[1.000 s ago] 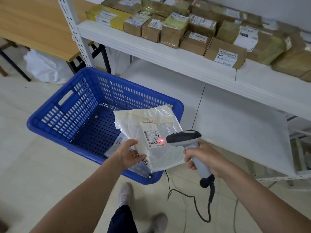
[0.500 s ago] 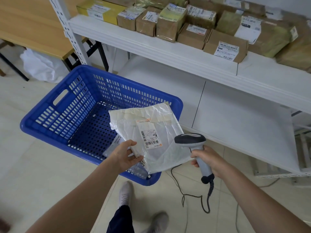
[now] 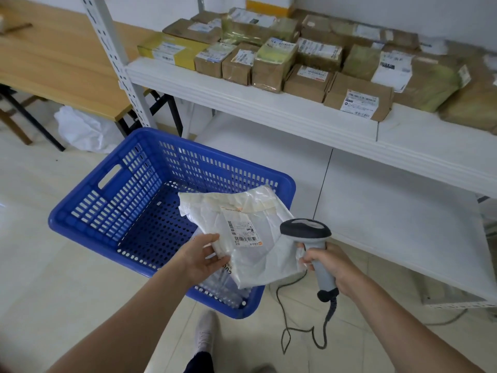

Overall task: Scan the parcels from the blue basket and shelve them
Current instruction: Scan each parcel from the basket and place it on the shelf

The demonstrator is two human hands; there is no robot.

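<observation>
My left hand (image 3: 200,258) holds a white plastic mailer parcel (image 3: 258,251) by its left edge, label side up, above the near right corner of the blue basket (image 3: 107,200). My right hand (image 3: 326,262) grips a grey corded barcode scanner (image 3: 306,232), its head just right of the parcel's label; no red light shows on the label. Another clear plastic parcel (image 3: 226,288) lies in the basket under the held one. The rest of the basket floor is bare.
A white metal shelf unit (image 3: 269,103) stands behind the basket; its upper level holds several brown and yellow boxes (image 3: 357,96), its lower level (image 3: 390,211) is bare. A wooden table (image 3: 53,65) is at the left. The scanner cable (image 3: 304,329) trails on the tiled floor.
The scanner's red light on the label has gone out. The scanner has moved slightly right, away from the label. The view has tilted up, showing more of the shelf.
</observation>
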